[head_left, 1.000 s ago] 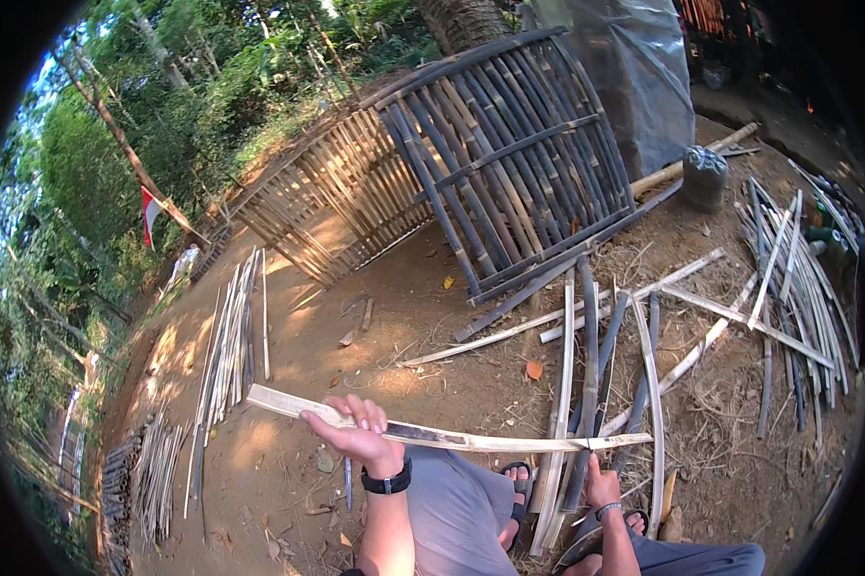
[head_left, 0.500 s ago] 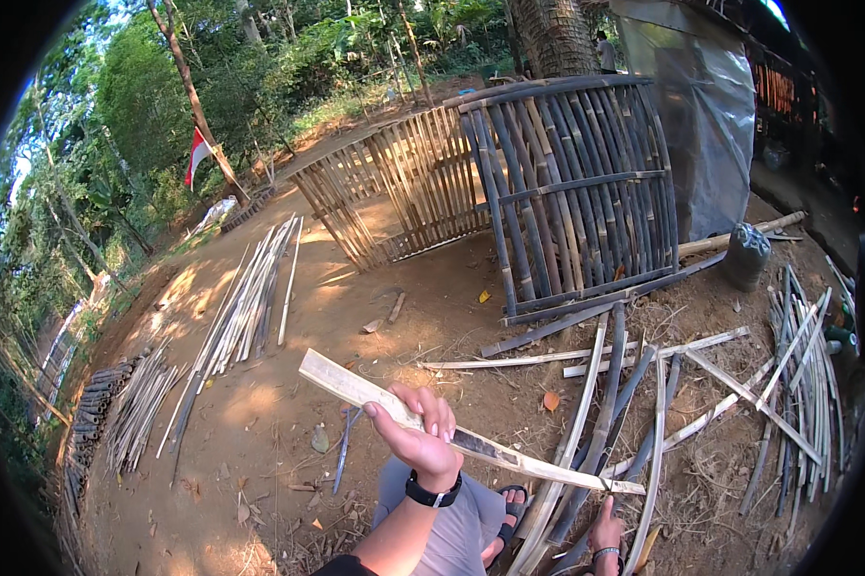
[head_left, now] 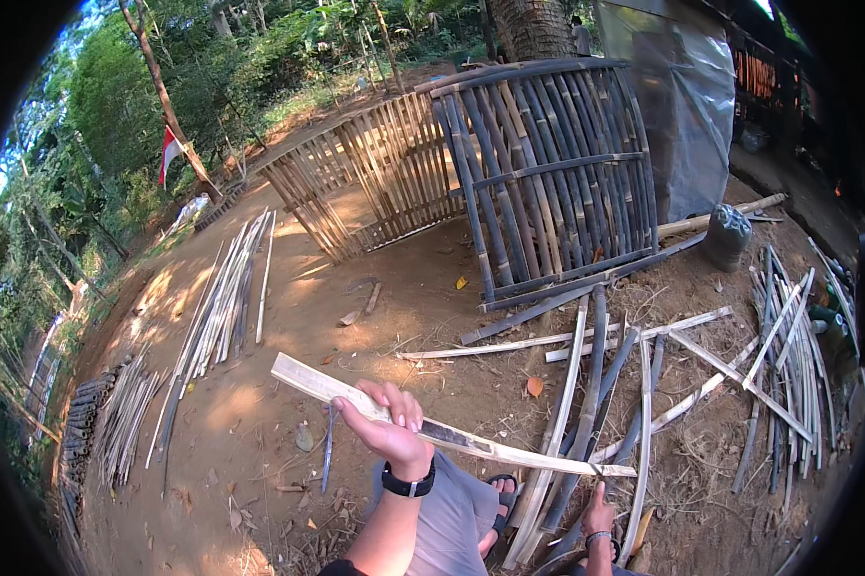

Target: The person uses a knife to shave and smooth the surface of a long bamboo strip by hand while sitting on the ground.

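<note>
My left hand (head_left: pixel 391 427), a black watch at its wrist, is closed round a split bamboo slat (head_left: pixel 509 453), fingers over the top edge and thumb along the near side. The slat runs from a pale, broad end at the left down to a thinner end at the right, with a dark patch of skin beyond my fingers. By that thinner end is my right hand (head_left: pixel 600 516), a band at its wrist and its fingers curled. A small dark thing crosses the slat just above this hand; what the fingers grip is too small to make out.
Long bamboo strips (head_left: pixel 586 413) lie crossed on the earth at my right. Behind stands a dark bamboo panel (head_left: pixel 557 182) beside a paler slatted fence (head_left: pixel 394 163). More strips lie in piles at left (head_left: pixel 223 298) and far right (head_left: pixel 792 355). A dark filled bag (head_left: pixel 727 240) stands nearby.
The whole view has shifted a little, so the surroundings sit further left and higher. Both hands keep nearly the same pose on and beside the bamboo slat.
</note>
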A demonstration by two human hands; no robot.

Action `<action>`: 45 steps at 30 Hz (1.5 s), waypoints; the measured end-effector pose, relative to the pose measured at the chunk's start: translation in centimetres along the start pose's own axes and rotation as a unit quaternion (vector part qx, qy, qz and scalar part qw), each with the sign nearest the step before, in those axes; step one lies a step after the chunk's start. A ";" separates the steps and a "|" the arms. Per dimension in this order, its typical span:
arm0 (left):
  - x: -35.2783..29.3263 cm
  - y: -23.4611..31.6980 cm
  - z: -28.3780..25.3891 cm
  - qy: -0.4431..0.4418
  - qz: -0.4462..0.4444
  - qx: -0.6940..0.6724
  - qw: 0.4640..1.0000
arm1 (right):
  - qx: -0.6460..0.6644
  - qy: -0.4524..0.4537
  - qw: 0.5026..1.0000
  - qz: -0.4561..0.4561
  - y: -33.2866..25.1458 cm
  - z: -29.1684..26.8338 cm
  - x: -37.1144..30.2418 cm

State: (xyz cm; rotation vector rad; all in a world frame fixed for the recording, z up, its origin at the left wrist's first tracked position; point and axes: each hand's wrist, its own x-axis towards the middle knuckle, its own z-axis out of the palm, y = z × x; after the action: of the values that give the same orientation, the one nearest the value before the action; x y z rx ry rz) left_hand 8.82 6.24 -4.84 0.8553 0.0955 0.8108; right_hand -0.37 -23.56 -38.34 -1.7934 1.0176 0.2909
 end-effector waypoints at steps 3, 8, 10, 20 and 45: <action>0.2 0.1 0.4 -0.002 0.008 -0.004 1.000 | -0.008 -0.028 0.999 0.041 1.4 -1.0 0.9; 0.6 -0.3 -0.2 -0.007 0.004 0.002 1.000 | 0.035 -0.044 0.997 -0.062 -0.4 1.0 -0.9; 0.9 -0.4 -0.1 0.003 -0.004 -0.002 1.000 | 0.089 -0.051 0.991 0.080 1.4 -0.2 1.3; 1.0 -0.5 -0.1 0.005 -0.009 0.006 1.000 | 0.093 -0.026 0.990 0.101 2.1 -0.9 3.5; 1.4 -1.8 0.6 -0.001 0.004 0.014 1.000 | 0.078 -0.079 0.992 0.068 2.4 -1.6 4.6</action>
State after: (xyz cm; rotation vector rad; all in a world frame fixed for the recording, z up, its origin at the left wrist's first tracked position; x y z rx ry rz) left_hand 11.15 6.13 -5.37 0.8839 0.1017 0.8167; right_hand 0.24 -27.60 -41.93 -1.5394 1.0225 0.4195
